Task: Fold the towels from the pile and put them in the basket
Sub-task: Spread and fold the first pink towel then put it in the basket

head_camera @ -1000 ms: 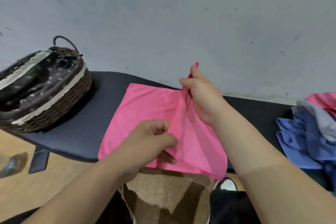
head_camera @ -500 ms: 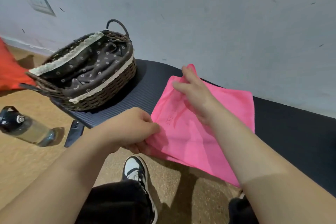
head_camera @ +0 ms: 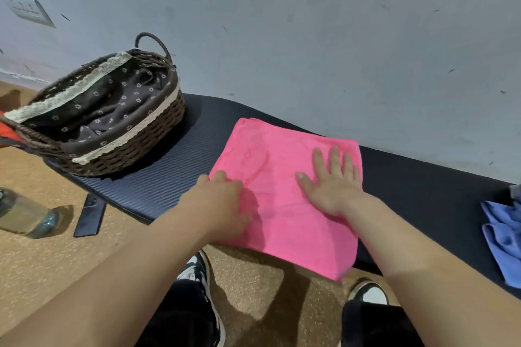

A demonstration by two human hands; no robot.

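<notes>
A pink towel (head_camera: 282, 166), folded over once, lies flat on the dark mat (head_camera: 158, 186), its near edge hanging past the mat's front. My right hand (head_camera: 329, 186) presses flat on the towel's right part with straight, spread fingers. My left hand (head_camera: 222, 200) sits at the towel's left edge with bent fingers holding that edge. The wicker basket (head_camera: 135, 149) with a dark flowered lining stands on the mat's left end and holds no towels. The blue towels (head_camera: 501, 234) of the pile show at the right edge.
On the cork floor at the left lie a black phone (head_camera: 90, 215) and a water bottle (head_camera: 25, 217). My two shoes (head_camera: 197, 265) (head_camera: 369, 293) stand just in front of the mat. A grey wall rises right behind the mat.
The lifted half of the towel has come down onto the other half. My right hand has let go of the corner and now lies flat on it. My view has shifted left.
</notes>
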